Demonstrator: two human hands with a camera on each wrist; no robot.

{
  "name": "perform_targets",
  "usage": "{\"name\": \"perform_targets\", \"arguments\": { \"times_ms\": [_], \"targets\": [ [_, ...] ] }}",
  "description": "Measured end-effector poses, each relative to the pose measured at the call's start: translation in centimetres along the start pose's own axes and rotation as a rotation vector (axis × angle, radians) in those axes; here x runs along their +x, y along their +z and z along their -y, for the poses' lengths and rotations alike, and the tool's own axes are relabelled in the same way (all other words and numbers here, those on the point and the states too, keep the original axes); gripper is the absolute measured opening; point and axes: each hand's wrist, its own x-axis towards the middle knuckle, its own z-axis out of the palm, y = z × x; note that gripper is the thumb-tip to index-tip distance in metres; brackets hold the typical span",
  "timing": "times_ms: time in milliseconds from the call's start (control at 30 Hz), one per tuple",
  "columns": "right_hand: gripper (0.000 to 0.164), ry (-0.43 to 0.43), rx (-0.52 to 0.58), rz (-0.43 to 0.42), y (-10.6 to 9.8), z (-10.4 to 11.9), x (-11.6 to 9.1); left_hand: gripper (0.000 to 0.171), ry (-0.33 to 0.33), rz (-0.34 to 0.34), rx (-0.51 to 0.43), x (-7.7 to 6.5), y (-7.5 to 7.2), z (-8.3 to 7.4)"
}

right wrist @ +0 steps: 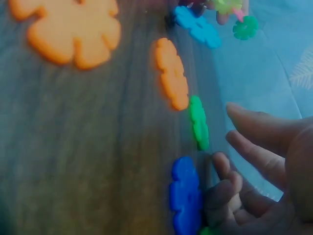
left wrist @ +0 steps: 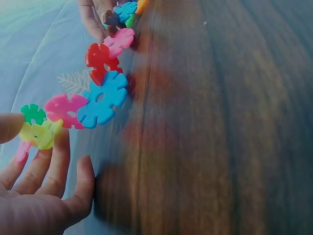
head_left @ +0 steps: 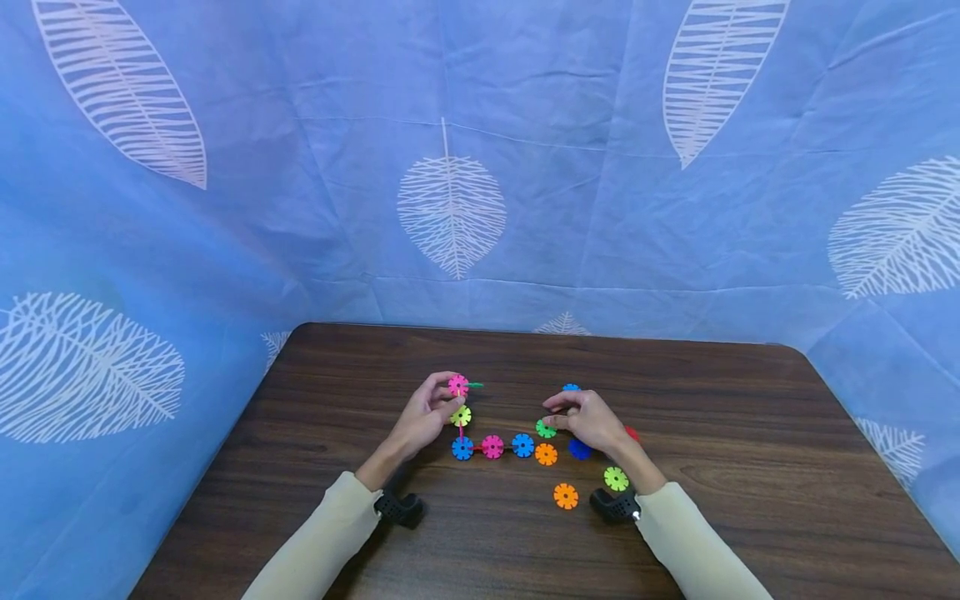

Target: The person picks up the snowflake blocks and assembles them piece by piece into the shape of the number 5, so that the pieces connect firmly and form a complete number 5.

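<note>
My left hand (head_left: 423, 417) pinches a yellow snowflake disc (left wrist: 39, 134) between thumb and fingers. That disc belongs to an L-shaped chain of notched plastic discs, with a pink disc (head_left: 458, 385) and a green disc (left wrist: 34, 114) at the far end. At the corner is a blue disc (head_left: 462, 448), from which the chain runs right through another pink disc (head_left: 492, 447) to a second blue disc (head_left: 522, 445). Over the loose discs hovers my right hand (head_left: 592, 419), fingers loosely bent and holding nothing. Its fingertips are close to a green disc (right wrist: 198, 122).
Loose orange discs (head_left: 566, 496), a lime disc (head_left: 616, 478) and a dark blue disc (head_left: 580, 448) lie around the right hand. A red disc (head_left: 633, 432) is partly hidden by the right wrist. A leaf-patterned blue cloth (head_left: 525, 250) hangs behind the brown table (head_left: 360, 358).
</note>
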Motion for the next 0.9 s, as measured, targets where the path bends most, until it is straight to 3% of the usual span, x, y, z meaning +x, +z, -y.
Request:
{"name": "perform_targets", "arguments": {
  "times_ms": [367, 900],
  "targets": [
    [0.029, 0.032, -0.030, 0.052, -0.11, -0.17, 0.29, 0.040, -0.021, -0.030, 0.011, -0.22, 0.03, -0.03],
    [0.017, -0.033, -0.168, 0.004, 0.37, -0.32, 0.26, 0.039, -0.009, -0.010, -0.013, -0.18, 0.24, -0.46]
  ]
}}
